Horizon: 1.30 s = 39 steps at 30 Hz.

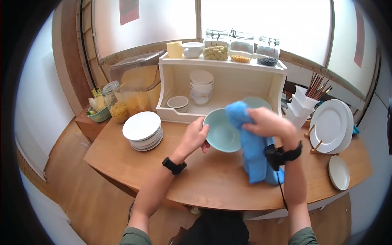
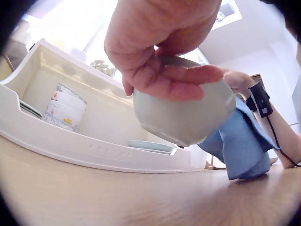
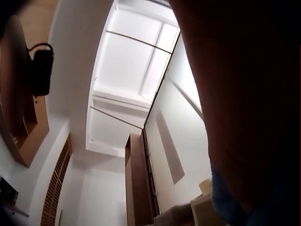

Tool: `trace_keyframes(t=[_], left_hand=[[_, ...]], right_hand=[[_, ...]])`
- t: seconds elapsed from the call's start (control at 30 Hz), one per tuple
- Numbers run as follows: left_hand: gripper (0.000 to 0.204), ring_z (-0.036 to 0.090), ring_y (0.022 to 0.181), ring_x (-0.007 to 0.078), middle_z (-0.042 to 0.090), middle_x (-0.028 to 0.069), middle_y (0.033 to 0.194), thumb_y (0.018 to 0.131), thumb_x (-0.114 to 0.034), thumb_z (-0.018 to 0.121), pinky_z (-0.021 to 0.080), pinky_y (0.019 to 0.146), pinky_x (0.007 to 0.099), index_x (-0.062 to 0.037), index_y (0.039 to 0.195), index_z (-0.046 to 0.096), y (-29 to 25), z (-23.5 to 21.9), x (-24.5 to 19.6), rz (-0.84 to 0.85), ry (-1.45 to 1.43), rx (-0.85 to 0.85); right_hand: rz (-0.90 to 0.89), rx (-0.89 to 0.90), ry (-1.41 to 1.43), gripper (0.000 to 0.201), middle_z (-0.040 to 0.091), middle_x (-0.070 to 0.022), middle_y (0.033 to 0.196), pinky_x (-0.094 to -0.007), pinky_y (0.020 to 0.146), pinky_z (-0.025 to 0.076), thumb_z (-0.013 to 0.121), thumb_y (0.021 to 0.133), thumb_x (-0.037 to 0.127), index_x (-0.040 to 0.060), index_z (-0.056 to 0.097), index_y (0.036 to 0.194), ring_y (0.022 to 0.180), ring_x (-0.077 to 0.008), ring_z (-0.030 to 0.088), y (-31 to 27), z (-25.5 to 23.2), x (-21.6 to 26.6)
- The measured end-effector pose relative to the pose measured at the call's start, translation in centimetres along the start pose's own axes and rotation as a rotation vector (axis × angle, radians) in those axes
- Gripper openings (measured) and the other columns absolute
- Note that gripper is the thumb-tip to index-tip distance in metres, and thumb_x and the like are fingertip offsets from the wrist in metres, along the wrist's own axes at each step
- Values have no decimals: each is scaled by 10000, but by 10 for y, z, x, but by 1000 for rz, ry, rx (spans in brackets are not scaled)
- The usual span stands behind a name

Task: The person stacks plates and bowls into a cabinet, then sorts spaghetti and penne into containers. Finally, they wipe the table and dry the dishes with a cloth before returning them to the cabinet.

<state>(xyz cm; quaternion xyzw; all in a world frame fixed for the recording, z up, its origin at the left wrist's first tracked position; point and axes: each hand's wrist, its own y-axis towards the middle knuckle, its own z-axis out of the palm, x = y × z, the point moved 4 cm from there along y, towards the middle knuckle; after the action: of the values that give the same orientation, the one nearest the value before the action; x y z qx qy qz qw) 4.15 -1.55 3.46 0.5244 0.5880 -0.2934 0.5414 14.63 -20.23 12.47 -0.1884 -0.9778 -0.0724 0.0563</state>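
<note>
A light blue-green bowl (image 1: pixel 222 132) is held above the table, tilted, its inside facing the head camera. My left hand (image 1: pixel 193 136) grips its left rim; in the left wrist view the fingers of that hand (image 2: pixel 164 56) curl against the outside of the bowl (image 2: pixel 183 115). At the bowl's right rim my right hand (image 1: pixel 267 122) pinches a blue cloth (image 1: pixel 253 153), part of it bunched above the rim and the rest hanging down to the table. The right wrist view shows the dark right hand (image 3: pixel 244 117) and a bit of blue cloth (image 3: pixel 223 200).
Stacked white plates (image 1: pixel 142 126) stand on the left of the table (image 1: pixel 204 183). Behind the bowl is a white shelf (image 1: pixel 179 116) with bowls inside and jars (image 1: pixel 216 47) on top. At right are racked plates (image 1: pixel 328 124), square white containers (image 1: pixel 296 112) and an oval dish (image 1: pixel 339 172).
</note>
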Motion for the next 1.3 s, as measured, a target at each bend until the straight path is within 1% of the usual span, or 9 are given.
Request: trace_keyframes(t=[0.23,0.43,0.53,0.6,0.73,0.9,1.03,1.13,1.3], left_hand=[[180,585,400,167,588,100,566,985,-108,409,461,356,291,42,1055,478,-10,11,6,77,86,-12],[180,598,397,205,590,122,534,975,-107,410,474,360,323,54,1004,484,-7,1,12,119,62,-110],[193,585,401,167,587,93,555,986,-114,414,458,357,289,47,1051,500,-9,2,9,79,146,-54],[205,583,400,168,589,96,556,988,-118,410,458,356,290,49,1057,505,-11,8,10,35,195,14],[207,583,401,168,590,100,559,988,-115,404,462,359,293,47,1057,513,-10,15,14,60,168,20],[204,586,404,167,590,89,562,977,-100,403,459,348,289,55,1041,519,-8,11,20,38,158,53],[210,585,403,167,589,89,564,975,-101,404,454,341,289,66,1035,517,-5,5,24,25,134,37],[219,586,405,164,590,88,564,976,-106,400,463,353,286,72,1027,516,-4,5,22,12,139,48],[224,594,417,173,598,100,569,962,-115,397,475,385,300,74,965,517,-9,9,17,-77,207,112]], right_hand=[[-142,-29,9,165,650,-244,903,-472,799,496,585,773,92,-30,580,886,883,-404,628,44,85,32],[-231,99,22,165,654,-218,908,-466,800,495,566,775,79,-24,597,901,908,-393,625,40,87,38],[-97,246,-116,164,665,-194,907,-447,776,512,566,768,70,-2,630,901,898,-380,637,32,81,35],[99,181,-213,167,676,-173,898,-435,745,530,577,755,64,22,658,896,874,-367,651,28,79,24],[121,100,-223,143,659,-172,888,-456,746,520,568,746,74,6,627,857,847,-369,642,32,80,15],[-243,125,-81,187,667,-206,887,-466,751,520,560,739,44,14,645,902,871,-381,647,40,103,35],[-247,257,-32,151,651,-206,878,-471,736,503,541,743,47,-14,614,860,863,-391,632,36,98,38],[-103,357,-57,171,666,-204,844,-468,726,512,545,732,68,12,647,857,828,-388,646,29,87,32],[191,146,-242,177,676,-195,812,-452,735,528,566,714,105,42,686,828,802,-362,660,28,74,3]])
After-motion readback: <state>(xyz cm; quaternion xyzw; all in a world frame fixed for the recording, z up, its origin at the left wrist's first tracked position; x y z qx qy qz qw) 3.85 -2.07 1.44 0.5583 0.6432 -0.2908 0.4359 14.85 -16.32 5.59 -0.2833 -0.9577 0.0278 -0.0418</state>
